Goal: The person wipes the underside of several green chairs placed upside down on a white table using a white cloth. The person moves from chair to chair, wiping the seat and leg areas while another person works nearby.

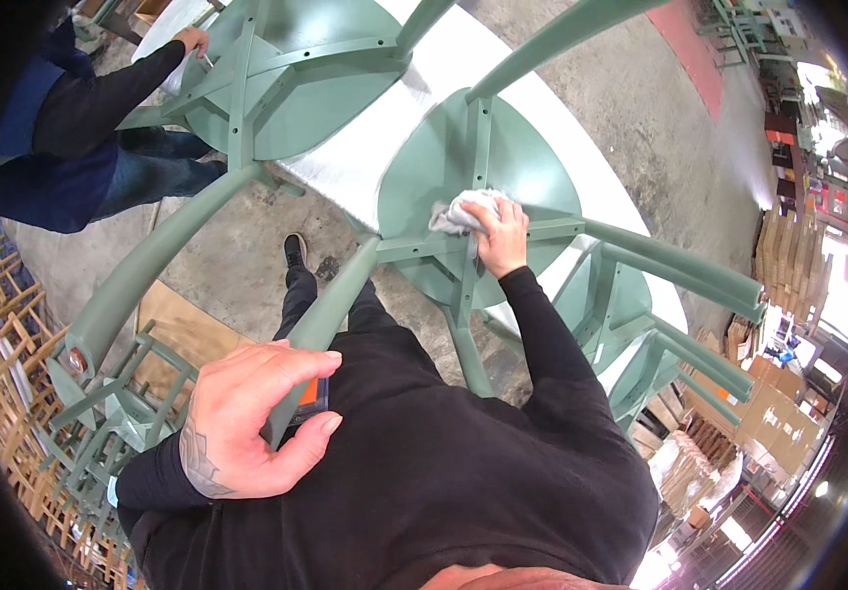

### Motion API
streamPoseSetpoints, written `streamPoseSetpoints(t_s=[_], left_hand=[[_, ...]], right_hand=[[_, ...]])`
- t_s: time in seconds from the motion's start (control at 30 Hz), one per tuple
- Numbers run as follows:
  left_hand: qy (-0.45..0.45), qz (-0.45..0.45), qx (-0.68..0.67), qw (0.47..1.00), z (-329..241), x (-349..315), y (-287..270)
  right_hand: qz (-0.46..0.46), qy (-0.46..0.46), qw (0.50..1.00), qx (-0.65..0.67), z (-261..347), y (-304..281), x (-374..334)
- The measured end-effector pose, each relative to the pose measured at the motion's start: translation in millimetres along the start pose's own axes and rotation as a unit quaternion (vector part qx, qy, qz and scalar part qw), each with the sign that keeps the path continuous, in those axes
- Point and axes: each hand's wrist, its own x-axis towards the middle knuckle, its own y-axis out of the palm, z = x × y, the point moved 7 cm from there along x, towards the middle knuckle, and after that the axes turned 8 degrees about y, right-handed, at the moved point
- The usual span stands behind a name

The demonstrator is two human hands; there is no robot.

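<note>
A green chair [414,182] lies upside down, the underside of its round seat and its cross braces facing up. My right hand [502,234] presses a crumpled white rag [455,214] on that underside, beside where the braces cross. Closer to my body, my left hand [257,413] is closed round the end of a green chair leg [335,295], thumb and fingers on either side. A small orange and dark object [313,395] shows between thumb and fingers; whether the hand holds it I cannot tell.
A second upturned green chair [330,98] stands at the far left beside a co-worker's hand [191,41] holding a thin light stick. Another green chair [601,305] is on the right. White covering [581,138] lies under the chairs. More chair frames [129,413] stand lower left; cartons [773,413] sit right.
</note>
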Motion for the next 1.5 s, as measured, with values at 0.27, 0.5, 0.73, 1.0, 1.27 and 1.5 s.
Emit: streamPoseSetpoints(t_s=[0.27,0.5,0.73,1.0,1.27,1.5], left_hand=[[0.013,0.015,0.044,0.999,-6,-1,-5],[0.039,-0.010,0.019,0.999,-5,3,-2],[0.077,-0.013,0.031,0.997,-12,0,-8],[0.039,0.004,0.009,0.999,-5,1,-5],[0.048,0.016,0.015,0.999,-8,0,-8],[0.045,0.022,0.002,0.999,-4,4,-3]], right_hand=[[-0.101,0.136,0.985,0.032,-36,-9,168],[0.102,-0.012,0.971,-0.217,47,33,46],[-0.126,-0.190,0.921,-0.316,49,-1,173],[0.059,0.003,0.986,-0.157,94,96,73],[-0.013,0.022,0.955,-0.296,41,53,181],[0.150,-0.021,0.974,-0.168,114,96,96]])
